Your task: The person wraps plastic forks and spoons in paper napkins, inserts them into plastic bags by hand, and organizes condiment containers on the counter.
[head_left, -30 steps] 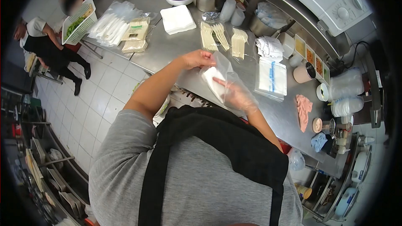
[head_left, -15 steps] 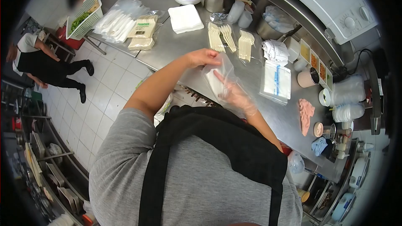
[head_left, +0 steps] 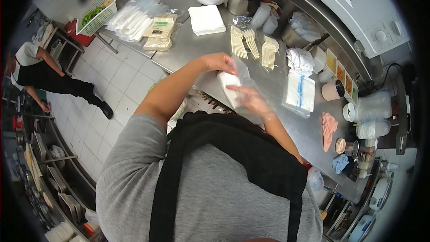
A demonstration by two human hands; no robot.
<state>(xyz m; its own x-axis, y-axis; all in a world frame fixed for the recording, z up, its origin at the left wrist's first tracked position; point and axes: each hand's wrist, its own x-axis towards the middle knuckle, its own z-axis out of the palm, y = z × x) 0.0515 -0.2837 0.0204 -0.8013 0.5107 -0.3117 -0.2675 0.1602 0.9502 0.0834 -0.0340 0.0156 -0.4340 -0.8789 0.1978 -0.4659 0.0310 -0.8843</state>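
Note:
A clear plastic bag (head_left: 242,65) stretches between my hands above the table's front edge. My left hand (head_left: 220,63) is closed, pinching the bag near its upper end. A folded white napkin bundle (head_left: 227,80) shows through or beside the plastic. Thin clear plastic covers my right hand (head_left: 253,100) down to the wrist; whether this is the bag or a glove is unclear. Its fingers rest on the bundle, the index finger stretched along it, and the thumb side is partly hidden. Nearest beyond my hands lie light-coloured disposable forks (head_left: 249,42) and another fork stack (head_left: 269,53).
The steel table (head_left: 179,56) holds a white napkin stack (head_left: 206,19), wrapped utensils (head_left: 130,22), packaged cutlery (head_left: 160,28) and flat bags with blue print (head_left: 298,93). Food trays (head_left: 340,72) and a pink cloth (head_left: 329,131) lie right. A person in a black apron (head_left: 42,69) is at left.
My right hand has shifted slightly, its index finger now lying flatter across the white bundle, of which more shows. My left hand keeps its pinch. The person at left has changed stance.

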